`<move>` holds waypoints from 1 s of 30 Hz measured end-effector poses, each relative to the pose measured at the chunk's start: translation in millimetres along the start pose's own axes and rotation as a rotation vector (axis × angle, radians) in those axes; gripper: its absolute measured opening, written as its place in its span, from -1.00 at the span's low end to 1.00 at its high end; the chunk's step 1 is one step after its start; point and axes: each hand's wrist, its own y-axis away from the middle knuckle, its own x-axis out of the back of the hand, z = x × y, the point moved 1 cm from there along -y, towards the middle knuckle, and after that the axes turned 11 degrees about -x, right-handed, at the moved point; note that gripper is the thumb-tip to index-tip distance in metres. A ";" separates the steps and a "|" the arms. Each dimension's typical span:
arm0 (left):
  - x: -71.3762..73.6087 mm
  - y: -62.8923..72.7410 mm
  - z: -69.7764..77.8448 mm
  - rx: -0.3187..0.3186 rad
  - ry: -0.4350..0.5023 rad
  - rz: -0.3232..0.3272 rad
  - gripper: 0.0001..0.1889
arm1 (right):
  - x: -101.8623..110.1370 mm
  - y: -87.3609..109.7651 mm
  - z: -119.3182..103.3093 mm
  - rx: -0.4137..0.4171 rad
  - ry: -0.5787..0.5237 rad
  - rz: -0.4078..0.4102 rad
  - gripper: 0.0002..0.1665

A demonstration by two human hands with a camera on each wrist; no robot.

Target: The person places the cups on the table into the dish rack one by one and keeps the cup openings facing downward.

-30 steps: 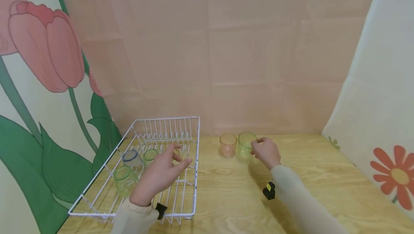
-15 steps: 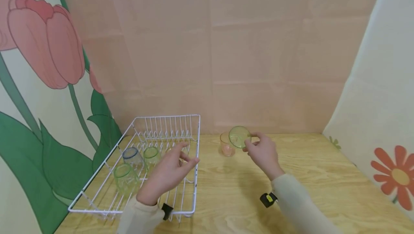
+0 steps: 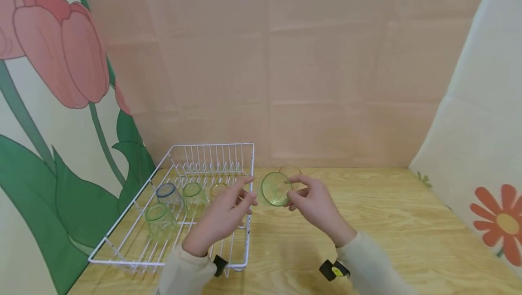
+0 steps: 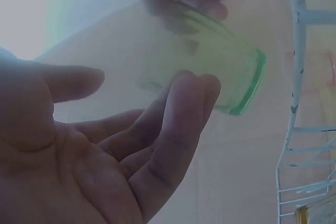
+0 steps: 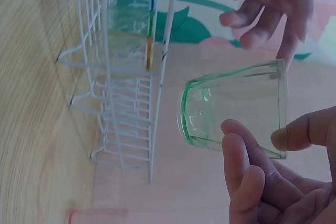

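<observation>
My right hand [image 3: 316,206] pinches a clear green glass [image 3: 274,188] near its rim, thumb on one side and fingers on the other. The glass is tipped on its side above the table, as the right wrist view shows. My left hand [image 3: 222,218] is close to the glass's left, over the right edge of the white wire dish rack [image 3: 212,144], with fingers loosely bent and nothing in them. In the left wrist view the glass overlaps its fingertips. Behind the held glass stands an orange glass [image 3: 290,169], mostly hidden.
Inside the rack are a blue-rimmed glass [image 3: 168,195], two green glasses, one at the back [image 3: 195,197] and one in front [image 3: 159,223], and a yellow-rimmed glass [image 3: 218,189] partly behind my left hand. A pink cloth [image 3: 326,82] hangs behind the wooden table [image 3: 367,204].
The green glass has been lifted from beside the orange glass, tilted, and carried left toward my left hand by my right hand. My left hand has shifted slightly right.
</observation>
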 end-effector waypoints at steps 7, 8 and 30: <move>-2.9 -2.9 1.6 0.023 -0.001 -0.041 -0.46 | -7.9 8.4 -6.7 0.019 -0.020 -0.030 -0.54; -2.8 -2.7 1.6 0.020 -0.002 -0.040 -0.47 | -8.6 8.6 -6.9 0.019 -0.022 -0.032 -0.54; -2.0 2.2 3.6 -0.068 -0.175 -0.091 -0.50 | -5.1 1.3 -3.5 -0.121 -0.214 -0.185 -0.33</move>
